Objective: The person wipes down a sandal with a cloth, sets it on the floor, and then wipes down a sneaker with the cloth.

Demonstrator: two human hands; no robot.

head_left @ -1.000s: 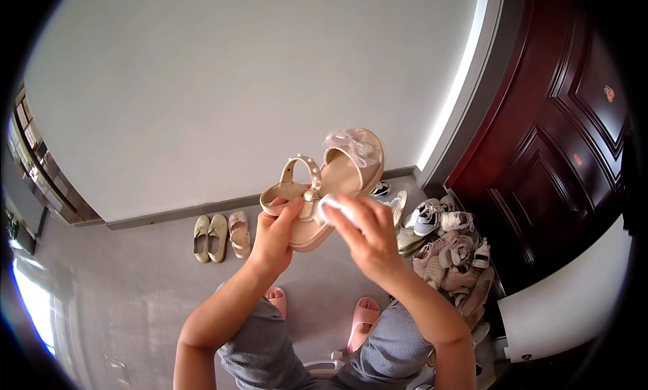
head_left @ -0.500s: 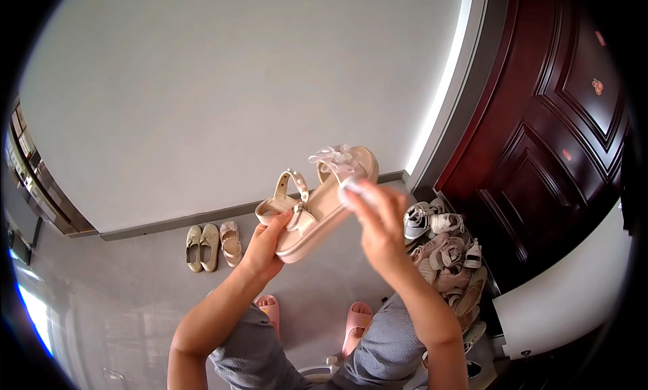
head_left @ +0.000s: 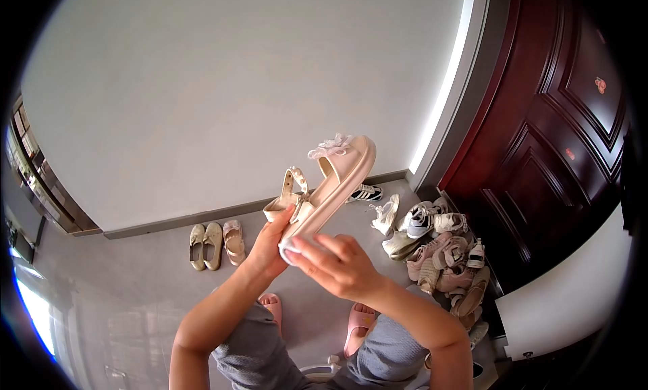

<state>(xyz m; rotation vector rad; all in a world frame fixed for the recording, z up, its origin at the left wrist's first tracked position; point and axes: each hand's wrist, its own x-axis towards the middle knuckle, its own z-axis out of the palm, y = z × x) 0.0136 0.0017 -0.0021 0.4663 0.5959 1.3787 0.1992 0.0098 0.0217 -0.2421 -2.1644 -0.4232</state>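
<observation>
A pale pink sandal (head_left: 343, 187) with a ruffled bow at the toe and a studded ankle strap is held up in front of me, toe pointing up and to the right. My left hand (head_left: 268, 247) grips it around the heel end, thumb on the strap side. Pinched in the fingers of my right hand (head_left: 343, 267) is a small white wipe (head_left: 290, 251), pressed against the outer sole edge at the heel. Most of the wipe is hidden by my fingers.
A heap of shoes (head_left: 451, 262) lies by the dark red door (head_left: 533, 147) on the right. Beige flats (head_left: 212, 247) and a single pink sandal (head_left: 233, 242) stand on the floor at left, near the grey wall (head_left: 223, 99). My feet wear pink slippers (head_left: 356, 330).
My right hand with the wipe has moved down and left, from near the toe strap to the heel. The sandal has tilted more upright, showing its side edge more.
</observation>
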